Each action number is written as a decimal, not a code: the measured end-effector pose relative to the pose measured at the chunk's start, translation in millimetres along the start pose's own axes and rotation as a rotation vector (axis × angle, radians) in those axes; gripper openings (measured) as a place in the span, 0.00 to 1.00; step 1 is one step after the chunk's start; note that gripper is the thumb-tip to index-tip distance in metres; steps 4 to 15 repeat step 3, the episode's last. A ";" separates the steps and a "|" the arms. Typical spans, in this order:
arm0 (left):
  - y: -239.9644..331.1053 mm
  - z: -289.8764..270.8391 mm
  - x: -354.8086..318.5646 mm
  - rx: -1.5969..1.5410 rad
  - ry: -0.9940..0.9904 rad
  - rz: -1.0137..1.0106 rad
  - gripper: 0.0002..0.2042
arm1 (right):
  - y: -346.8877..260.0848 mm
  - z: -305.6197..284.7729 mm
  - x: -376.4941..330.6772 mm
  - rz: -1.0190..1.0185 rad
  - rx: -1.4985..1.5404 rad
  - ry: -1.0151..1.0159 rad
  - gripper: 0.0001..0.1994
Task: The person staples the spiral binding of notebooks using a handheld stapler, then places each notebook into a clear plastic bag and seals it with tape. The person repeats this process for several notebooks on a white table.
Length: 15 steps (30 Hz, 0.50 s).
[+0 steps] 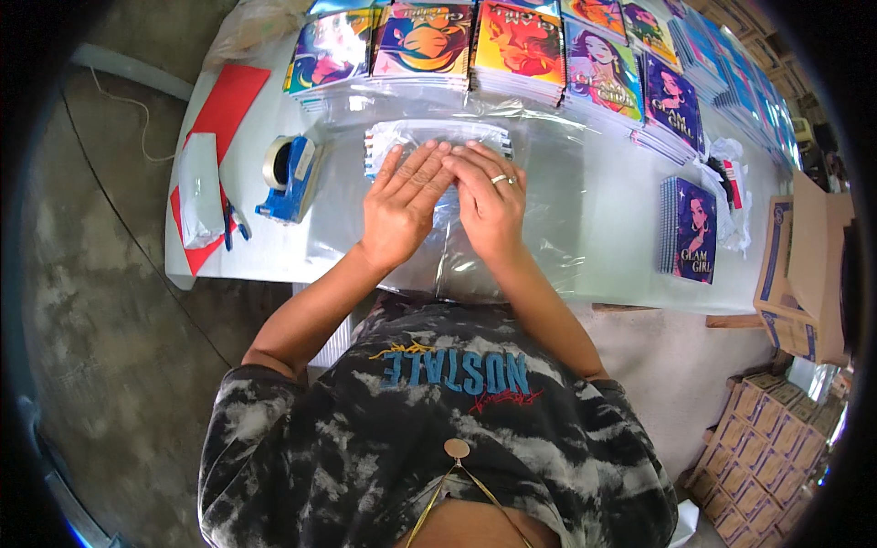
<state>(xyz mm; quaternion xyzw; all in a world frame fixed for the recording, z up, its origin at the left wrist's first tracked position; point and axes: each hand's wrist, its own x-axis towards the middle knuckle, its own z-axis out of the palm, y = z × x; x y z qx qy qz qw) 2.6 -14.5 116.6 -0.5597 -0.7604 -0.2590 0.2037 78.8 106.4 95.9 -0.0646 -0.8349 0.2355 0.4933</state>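
Observation:
Both hands lie on top of a stack of spiral-bound notebooks (429, 131) near the middle of the table, with clear plastic over it. My left hand (402, 203) is flat, its fingers stretched forward and to the right. Beside it, my right hand (491, 194), with a ring on one finger, rests palm down, fingers slightly bent and their tips meeting the left hand's fingertips. Neither hand grips anything. The clear plastic sheet (548, 228) spreads around the stack and toward my body. The hands hide much of the stack.
Left on the white table (607, 265) are a blue tape dispenser (290, 183), a white packet (201, 196), scissors (237, 226) and a red sheet (233, 96). Colourful notebook stacks (521, 50) line the far side. A purple notebook (692, 228) and an open carton (795, 274) are at right.

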 end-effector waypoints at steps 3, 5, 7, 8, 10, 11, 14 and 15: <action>-8.4 -9.4 -19.8 -0.137 -0.018 0.051 0.19 | 7.7 0.0 -8.1 -0.021 0.013 -0.016 0.10; -8.4 -9.4 -19.8 -0.137 -0.018 0.051 0.19 | 7.7 0.0 -8.1 -0.021 0.013 -0.016 0.10; -8.4 -9.4 -19.8 -0.137 -0.018 0.051 0.19 | 7.7 0.0 -8.1 -0.021 0.013 -0.016 0.10; -8.4 -9.4 -19.8 -0.137 -0.018 0.051 0.19 | 7.7 0.0 -8.1 -0.021 0.013 -0.016 0.10; -8.4 -9.4 -19.8 -0.137 -0.018 0.051 0.19 | 7.7 0.0 -8.1 -0.021 0.013 -0.016 0.10; -8.4 -9.4 -19.8 -0.137 -0.018 0.051 0.19 | 7.7 0.0 -8.1 -0.021 0.013 -0.016 0.10; -8.4 -9.4 -19.8 -0.137 -0.018 0.051 0.19 | 7.7 0.0 -8.1 -0.021 0.013 -0.016 0.10; -8.4 -9.4 -19.8 -0.137 -0.018 0.051 0.19 | 7.7 0.0 -8.1 -0.021 0.013 -0.016 0.10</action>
